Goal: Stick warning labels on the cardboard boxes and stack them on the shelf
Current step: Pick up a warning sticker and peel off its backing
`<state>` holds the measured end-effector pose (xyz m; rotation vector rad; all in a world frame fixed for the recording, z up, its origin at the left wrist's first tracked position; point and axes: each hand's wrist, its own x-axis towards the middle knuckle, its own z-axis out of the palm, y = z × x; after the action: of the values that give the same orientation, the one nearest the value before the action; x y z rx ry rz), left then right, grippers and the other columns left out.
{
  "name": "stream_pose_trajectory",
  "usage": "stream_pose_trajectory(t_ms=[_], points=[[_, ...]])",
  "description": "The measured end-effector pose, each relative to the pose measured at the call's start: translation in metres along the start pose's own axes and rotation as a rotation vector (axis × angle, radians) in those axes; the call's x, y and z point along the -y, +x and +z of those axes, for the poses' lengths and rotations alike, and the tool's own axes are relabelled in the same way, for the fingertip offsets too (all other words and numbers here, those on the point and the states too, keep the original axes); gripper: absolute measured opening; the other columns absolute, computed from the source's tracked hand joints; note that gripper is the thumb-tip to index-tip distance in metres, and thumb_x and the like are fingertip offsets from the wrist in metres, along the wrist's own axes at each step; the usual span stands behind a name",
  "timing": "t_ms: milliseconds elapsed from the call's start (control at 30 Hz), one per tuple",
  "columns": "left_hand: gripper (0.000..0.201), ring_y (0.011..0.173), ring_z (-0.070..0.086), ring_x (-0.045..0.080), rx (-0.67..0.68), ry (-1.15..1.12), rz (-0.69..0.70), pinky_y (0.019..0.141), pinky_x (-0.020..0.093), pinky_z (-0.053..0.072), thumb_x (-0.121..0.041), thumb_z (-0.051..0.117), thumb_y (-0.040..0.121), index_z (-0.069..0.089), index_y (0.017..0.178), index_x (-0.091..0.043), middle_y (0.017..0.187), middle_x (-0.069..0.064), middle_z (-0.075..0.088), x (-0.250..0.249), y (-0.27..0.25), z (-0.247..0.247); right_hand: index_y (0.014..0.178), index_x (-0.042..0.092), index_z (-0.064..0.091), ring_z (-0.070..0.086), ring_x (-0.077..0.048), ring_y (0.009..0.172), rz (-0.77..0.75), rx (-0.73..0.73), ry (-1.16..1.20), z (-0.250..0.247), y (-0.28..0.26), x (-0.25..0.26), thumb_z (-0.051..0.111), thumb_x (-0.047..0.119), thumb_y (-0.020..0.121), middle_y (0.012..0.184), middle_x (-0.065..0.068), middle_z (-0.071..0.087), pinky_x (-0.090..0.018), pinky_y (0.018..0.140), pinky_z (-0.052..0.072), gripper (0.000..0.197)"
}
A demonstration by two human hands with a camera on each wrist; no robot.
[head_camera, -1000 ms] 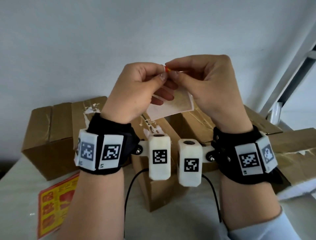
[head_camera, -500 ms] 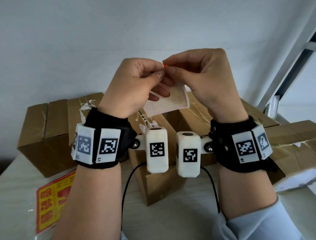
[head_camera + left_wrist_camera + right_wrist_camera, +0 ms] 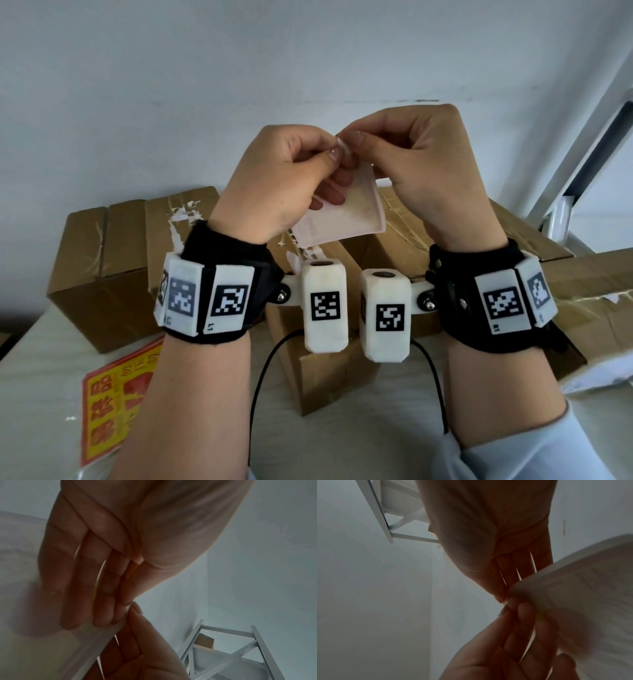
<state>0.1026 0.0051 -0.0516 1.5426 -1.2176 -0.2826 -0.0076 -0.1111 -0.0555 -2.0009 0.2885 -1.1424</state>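
Observation:
Both hands are raised in front of the wall and share one warning label (image 3: pixel 346 216), seen from its pale back side. My left hand (image 3: pixel 291 171) pinches the label's top corner between thumb and fingers. My right hand (image 3: pixel 407 154) pinches the same corner from the right, thumb tip against the left thumb. The sheet (image 3: pixel 51 635) hangs down below the fingers and curls in the right wrist view (image 3: pixel 582 595). Several brown cardboard boxes (image 3: pixel 113 260) lie on the table behind and below the hands. A red and yellow sheet of warning labels (image 3: pixel 113 407) lies at the near left.
A pale table (image 3: pixel 342 438) carries the boxes. A grey metal shelf frame (image 3: pixel 589 144) rises at the right; in the left wrist view a box (image 3: pixel 205 641) sits on that shelf (image 3: pixel 228 654). A white wall (image 3: pixel 205 85) stands close behind. Black cables hang from the wrist cameras.
Both hands have risen a little with the label. The red edge seen at the pinched corner earlier no longer shows; a pale corner sits between the thumbs.

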Motion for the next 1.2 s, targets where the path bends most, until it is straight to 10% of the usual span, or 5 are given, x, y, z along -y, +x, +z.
stream_pose_trajectory(t_ms=[433,633,1200], points=[[0.033,0.083,0.073,0.029,-0.123,-0.243,-0.112,0.078,0.047,0.055,-0.008,0.044,0.094,0.058,0.065,-0.016,0.067,-0.007,0.064,-0.012,-0.005,-0.003,0.077,0.013,0.067,0.055,-0.014,0.047,0.158,-0.205,0.138,-0.013,-0.001,-0.002,0.060,0.011,0.094,0.069,0.000,0.066,-0.024,0.045,0.039,0.019],[0.028,0.061,0.068,0.020,-0.120,-0.347,-0.186,0.051,0.026,0.049,-0.011,0.040,0.101,0.056,0.077,-0.011,0.068,-0.007,0.069,-0.010,-0.036,-0.007,0.074,0.012,0.065,0.041,-0.017,0.040,0.303,-0.310,0.340,-0.021,-0.015,0.006,0.060,0.011,0.095,0.072,-0.005,0.064,-0.024,0.045,0.028,0.022],[0.021,0.041,0.057,0.011,-0.583,-0.214,-0.363,0.042,0.020,0.042,-0.016,0.049,0.094,0.058,0.076,-0.011,0.067,0.003,0.069,0.011,-0.132,-0.066,0.085,0.019,0.062,0.063,-0.018,0.040,0.315,-0.602,0.037,-0.006,-0.053,0.032,0.052,0.023,0.096,0.078,-0.002,0.070,-0.033,0.053,0.047,0.016]])
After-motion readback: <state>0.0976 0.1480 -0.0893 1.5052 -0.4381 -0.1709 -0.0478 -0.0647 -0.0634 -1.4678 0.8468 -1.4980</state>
